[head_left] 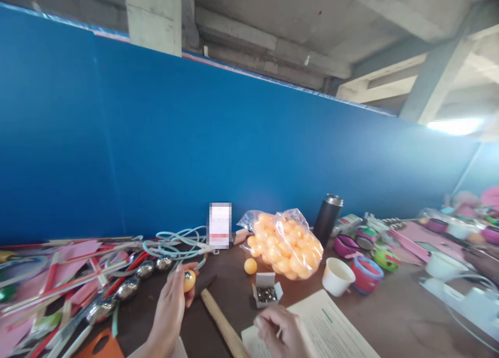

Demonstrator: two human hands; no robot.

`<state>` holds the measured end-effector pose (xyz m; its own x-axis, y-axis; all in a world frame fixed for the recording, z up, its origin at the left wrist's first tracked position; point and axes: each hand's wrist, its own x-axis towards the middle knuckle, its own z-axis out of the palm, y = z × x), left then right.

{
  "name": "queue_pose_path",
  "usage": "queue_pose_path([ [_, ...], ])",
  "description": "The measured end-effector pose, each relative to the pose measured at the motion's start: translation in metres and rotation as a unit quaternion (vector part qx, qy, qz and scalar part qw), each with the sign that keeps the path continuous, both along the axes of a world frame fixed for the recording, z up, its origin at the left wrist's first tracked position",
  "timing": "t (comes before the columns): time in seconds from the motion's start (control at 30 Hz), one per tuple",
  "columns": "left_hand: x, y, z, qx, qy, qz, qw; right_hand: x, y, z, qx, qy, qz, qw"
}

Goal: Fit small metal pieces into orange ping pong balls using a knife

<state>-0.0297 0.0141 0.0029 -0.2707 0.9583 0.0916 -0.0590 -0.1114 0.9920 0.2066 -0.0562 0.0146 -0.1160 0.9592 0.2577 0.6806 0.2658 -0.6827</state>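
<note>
My left hand holds an orange ball between thumb and fingers, low in the view just above the brown table. My right hand is at the bottom edge with fingers curled together in a pinch; what it holds is too small to make out. It hovers over a white printed sheet, just below a small open box of metal pieces. A wooden hammer handle lies between my hands. A loose orange ball rests beside a clear bag of orange balls.
A blue partition backs the table. Pink and red strips, shiny metal balls and pale blue cord crowd the left. A black flask, white cup, colourful rolls and white power strip stand right.
</note>
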Motion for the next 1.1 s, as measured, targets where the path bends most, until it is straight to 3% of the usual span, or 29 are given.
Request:
queue_pose_path([
  [0.17,0.002,0.0,0.002,-0.007,0.007,0.002,1.0,0.015,0.016,-0.001,0.081,0.063,-0.058,0.993],
  [0.27,0.002,0.0,0.001,-0.008,-0.003,0.002,1.0,0.024,0.025,-0.001,0.116,0.048,-0.091,0.988],
  [0.43,0.001,0.003,-0.002,-0.022,-0.011,-0.002,1.0,0.02,0.029,0.013,0.072,-0.092,-0.107,0.987],
  [0.67,0.001,0.005,-0.005,-0.033,-0.018,-0.006,0.999,0.001,0.041,0.029,0.029,-0.199,-0.118,0.972],
  [1.1,0.002,0.011,-0.014,-0.024,-0.056,-0.024,0.998,-0.006,0.045,0.015,0.007,-0.222,-0.149,0.964],
])
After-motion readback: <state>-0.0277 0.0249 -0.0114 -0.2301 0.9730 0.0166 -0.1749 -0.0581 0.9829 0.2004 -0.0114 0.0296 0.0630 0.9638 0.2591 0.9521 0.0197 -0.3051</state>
